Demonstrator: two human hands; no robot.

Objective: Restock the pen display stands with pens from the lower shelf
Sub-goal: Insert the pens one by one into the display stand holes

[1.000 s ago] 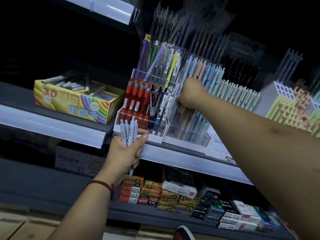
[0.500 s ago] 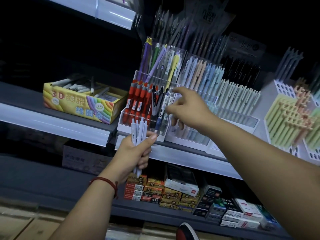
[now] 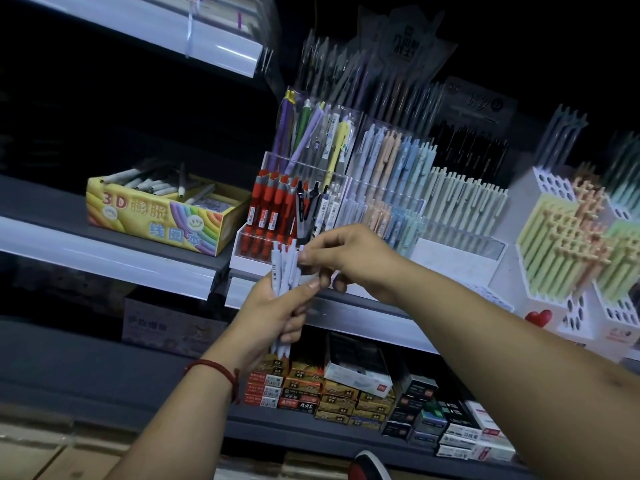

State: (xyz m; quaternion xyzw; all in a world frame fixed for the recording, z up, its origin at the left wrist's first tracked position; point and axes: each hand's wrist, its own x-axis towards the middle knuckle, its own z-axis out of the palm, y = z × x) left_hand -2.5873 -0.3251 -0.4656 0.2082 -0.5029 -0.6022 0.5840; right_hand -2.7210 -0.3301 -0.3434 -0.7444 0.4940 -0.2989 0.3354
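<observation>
My left hand [image 3: 277,310] grips a bunch of pale lilac pens [image 3: 285,268] upright, just below the clear pen display stand [image 3: 301,202] that holds red, black and pastel pens. My right hand [image 3: 349,258] has come down beside the bunch, and its thumb and forefinger pinch the top of one lilac pen. A second clear stand [image 3: 391,188] of blue, peach and lilac pens stands right behind my right hand. On the lower shelf lie stacked pen boxes [image 3: 332,393].
A yellow 3D-book box [image 3: 156,220] with grey markers sits to the left on the same shelf. White pens in a tray [image 3: 464,209] and pastel peg racks [image 3: 581,244] stand to the right. The shelf edge [image 3: 104,261] juts out in front.
My right hand pulled back from the pastel pen stand and dropped to the bunch in my left hand, where it now pinches one pen. My left hand rose slightly.
</observation>
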